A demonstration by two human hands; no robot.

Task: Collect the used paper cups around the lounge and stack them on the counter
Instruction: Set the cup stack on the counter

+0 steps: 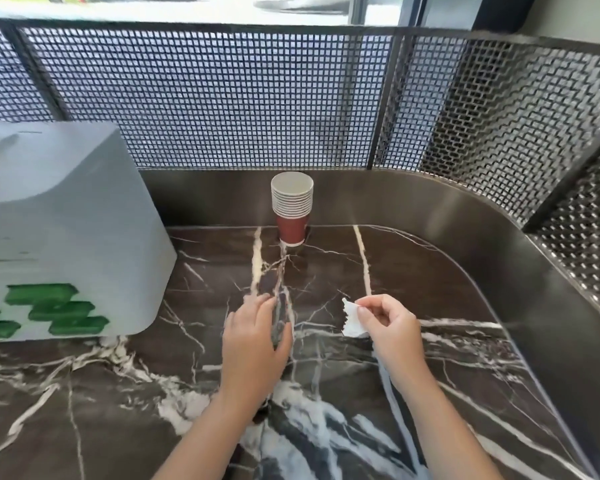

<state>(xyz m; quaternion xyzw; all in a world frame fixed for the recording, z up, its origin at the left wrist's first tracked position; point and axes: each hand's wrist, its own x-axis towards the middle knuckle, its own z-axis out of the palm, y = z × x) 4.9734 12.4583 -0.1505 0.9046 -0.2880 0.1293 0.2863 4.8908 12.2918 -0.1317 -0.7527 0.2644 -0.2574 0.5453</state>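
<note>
Evidently the cup stack is stood upright at the far middle of the worktop. A paper scrap is pinched by fingers of the right hand; those of the left hand are spread, empty. The scrap should be cleared without the stack being nudged
</note>
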